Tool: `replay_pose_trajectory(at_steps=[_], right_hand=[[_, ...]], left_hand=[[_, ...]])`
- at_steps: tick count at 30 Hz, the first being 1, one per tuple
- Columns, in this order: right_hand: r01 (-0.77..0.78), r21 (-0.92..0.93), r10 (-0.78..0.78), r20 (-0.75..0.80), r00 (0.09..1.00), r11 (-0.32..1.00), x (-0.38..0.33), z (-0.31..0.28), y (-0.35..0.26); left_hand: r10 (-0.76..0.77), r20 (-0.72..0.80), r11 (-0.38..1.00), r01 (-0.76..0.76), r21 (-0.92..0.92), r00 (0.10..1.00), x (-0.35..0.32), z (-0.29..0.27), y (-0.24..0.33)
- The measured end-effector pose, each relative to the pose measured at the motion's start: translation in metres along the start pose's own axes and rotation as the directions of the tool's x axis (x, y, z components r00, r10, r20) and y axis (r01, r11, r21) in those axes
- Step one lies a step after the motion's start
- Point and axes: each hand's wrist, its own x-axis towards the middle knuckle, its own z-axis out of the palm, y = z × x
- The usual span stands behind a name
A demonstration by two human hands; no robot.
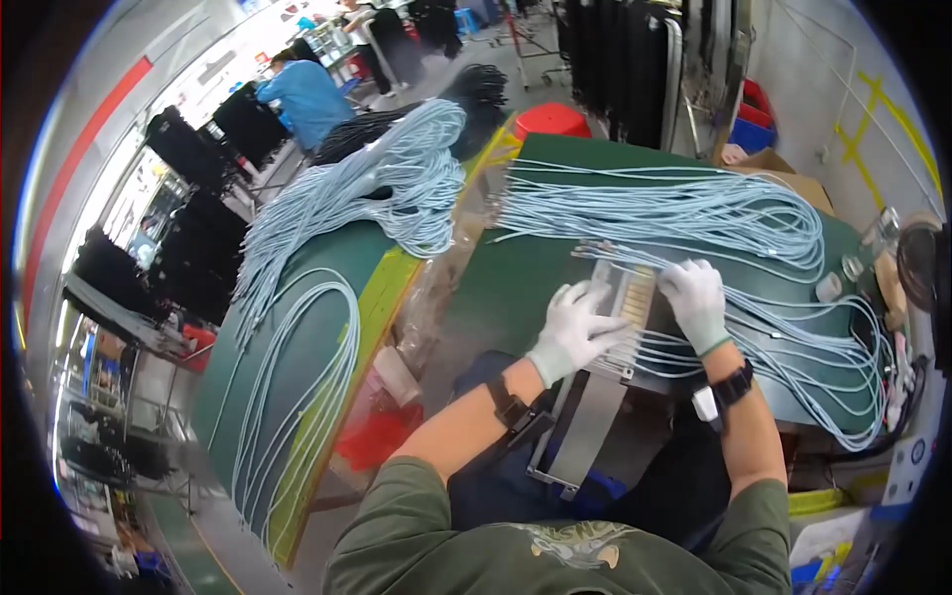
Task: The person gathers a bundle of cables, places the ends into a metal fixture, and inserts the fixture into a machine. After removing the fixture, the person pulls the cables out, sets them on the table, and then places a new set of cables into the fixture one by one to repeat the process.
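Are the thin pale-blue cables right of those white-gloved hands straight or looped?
Looped: the thin pale-blue cables curve around near the right end of the green table.

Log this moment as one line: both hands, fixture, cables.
left hand: at metal fixture | right hand: by fixture's right edge, grip unclear | light-blue cables: bundled beyond fixture on green table
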Motion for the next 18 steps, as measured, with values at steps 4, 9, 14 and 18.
replay_pose_trajectory(at_steps=[4, 9, 14, 18], right_hand=[[0.056, 0.307, -0.061, 0.007, 0.998, 0.95, -0.006, -0.028, -0.017], [0.079, 0.456, -0.13, 0.081, 0.988, 0.886, -0.008, -0.032, -0.025], [0.089, 0.458, -0.126, 0.05, 0.991, 0.885, -0.006, -0.041, -0.028], [-0.021, 0.58, -0.071, 0.136, 0.988, 0.815, -0.015, -0.037, -0.027]], left_hand=[[-0.417, -0.182, 0.871, 0.335, -0.359, 0.89, 0.011, -0.01, -0.004], [-0.313, -0.178, 0.888, 0.221, -0.403, 0.933, 0.014, -0.017, -0.009], [-0.314, -0.159, 0.913, 0.251, -0.322, 0.936, 0.01, -0.014, -0.01], [-0.247, -0.054, 0.93, 0.222, -0.292, 0.967, 0.011, -0.015, -0.02]])
